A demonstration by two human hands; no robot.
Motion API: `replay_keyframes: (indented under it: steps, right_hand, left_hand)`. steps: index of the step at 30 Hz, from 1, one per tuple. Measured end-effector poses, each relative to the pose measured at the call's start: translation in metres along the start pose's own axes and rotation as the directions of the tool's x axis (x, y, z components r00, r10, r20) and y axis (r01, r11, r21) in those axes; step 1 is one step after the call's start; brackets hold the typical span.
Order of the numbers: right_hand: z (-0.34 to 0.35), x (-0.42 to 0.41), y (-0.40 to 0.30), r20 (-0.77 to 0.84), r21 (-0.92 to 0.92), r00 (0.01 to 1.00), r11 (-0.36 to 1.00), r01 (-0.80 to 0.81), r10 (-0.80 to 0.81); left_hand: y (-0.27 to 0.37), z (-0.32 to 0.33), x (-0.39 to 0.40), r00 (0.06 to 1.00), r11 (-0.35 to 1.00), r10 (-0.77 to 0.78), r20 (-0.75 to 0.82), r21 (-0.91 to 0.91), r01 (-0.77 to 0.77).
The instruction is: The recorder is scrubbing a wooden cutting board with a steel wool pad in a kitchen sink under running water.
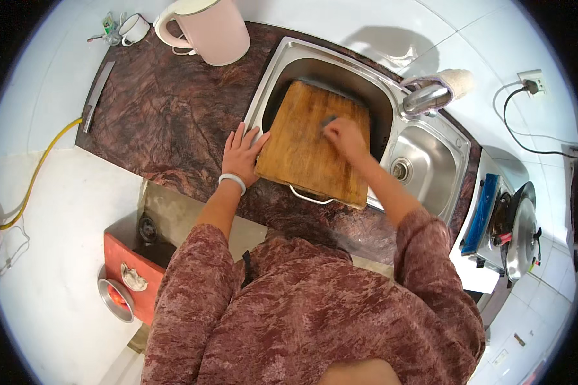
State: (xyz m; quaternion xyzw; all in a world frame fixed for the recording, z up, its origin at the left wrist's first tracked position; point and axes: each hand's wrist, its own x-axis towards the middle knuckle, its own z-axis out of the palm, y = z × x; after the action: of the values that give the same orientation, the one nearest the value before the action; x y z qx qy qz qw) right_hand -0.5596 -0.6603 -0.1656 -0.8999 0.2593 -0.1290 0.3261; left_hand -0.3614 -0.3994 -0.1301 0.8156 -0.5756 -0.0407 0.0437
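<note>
A wooden cutting board (313, 149) with a metal handle (311, 195) lies tilted across the large basin of a stainless steel sink (283, 62), its near end over the counter edge of the sink. My right hand (344, 137), somewhat blurred, presses a small dark scouring pad (328, 120) on the upper middle of the board. At the board's left edge, my left hand (243, 153) rests with spread fingers on the sink rim and counter, its fingertips by the board. A pale bangle is on the left wrist.
A faucet (426, 98) with a cloth over it stands behind the small basin (426, 159). On the marbled counter (173, 106) are a pink kettle (216, 33), a white mug (134, 30) and a knife (98, 96). A gas stove (484, 216) with a lidded pan (521, 238) stands at right.
</note>
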Motion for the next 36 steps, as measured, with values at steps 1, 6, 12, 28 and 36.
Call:
replay_keyframes:
  steps: [1, 6, 12, 28, 36]
  right_hand:
    - [-0.001, 0.009, 0.024, -0.049, -0.136, 0.999, 0.99, -0.023, 0.016]
    - [0.017, -0.012, -0.045, -0.021, -0.073, 1.0, 0.997, -0.024, 0.022]
    - [0.007, -0.058, -0.093, -0.004, 0.18, 0.979, 0.963, 0.199, -0.202]
    - [0.014, -0.046, -0.056, -0.005, 0.041, 0.996, 0.995, 0.091, -0.091]
    - [0.02, -0.045, -0.075, -0.03, -0.091, 0.996, 0.993, 0.081, -0.084]
  left_hand:
    - [0.003, 0.002, 0.002, 1.0, 1.0, 0.014, 0.003, -0.002, -0.014]
    - [-0.005, 0.005, -0.008, 0.999, 0.999, -0.016, -0.04, -0.04, 0.014]
    - [0.0, -0.004, -0.006, 0.999, 1.0, -0.02, -0.034, -0.013, 0.02]
    - [0.001, -0.009, -0.001, 1.0, 0.999, -0.015, 0.013, -0.032, 0.015]
    - [-0.002, -0.002, -0.011, 0.999, 0.998, -0.046, 0.009, -0.041, 0.046]
